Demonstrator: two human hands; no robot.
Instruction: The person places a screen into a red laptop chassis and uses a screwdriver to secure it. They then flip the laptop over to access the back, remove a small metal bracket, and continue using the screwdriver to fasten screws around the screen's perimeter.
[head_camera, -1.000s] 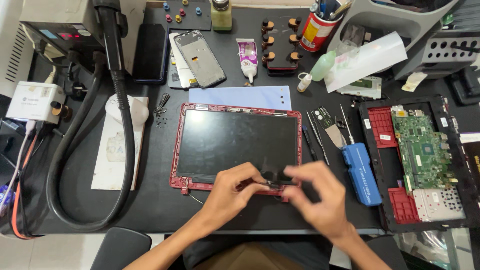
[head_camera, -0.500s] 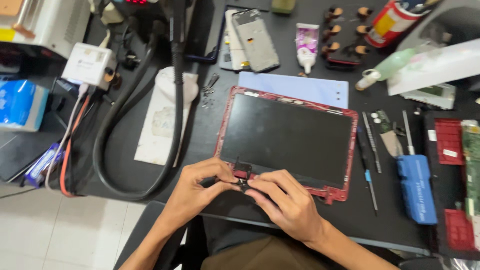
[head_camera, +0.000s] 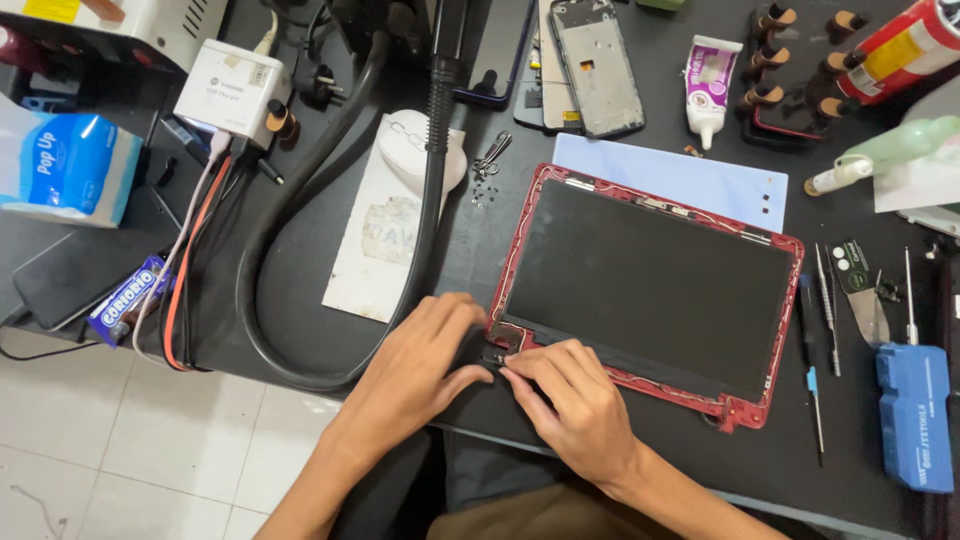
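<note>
A red-framed laptop screen lid (head_camera: 648, 288) lies flat on the black bench with its dark panel facing up. Both my hands meet at its near left corner. My left hand (head_camera: 420, 372) rests on the bench beside that corner, thumb and fingers closed on a small black hinge piece (head_camera: 494, 354). My right hand (head_camera: 578, 408) comes in from the near side and its fingertips pinch the same piece. My fingers hide most of the piece.
A thick black hose (head_camera: 428, 205) loops left of the lid, over a white paper (head_camera: 372, 250) and a white mouse (head_camera: 405, 150). Screwdrivers (head_camera: 815, 345) and a blue case (head_camera: 915, 415) lie right. A light blue sheet (head_camera: 680, 180), phone frame (head_camera: 595, 65) and glue tube (head_camera: 705, 75) lie behind. The bench edge runs just behind my wrists.
My hands have slid left along the lid's near edge, from about its middle to its left corner. The view has swung left and moved closer.
</note>
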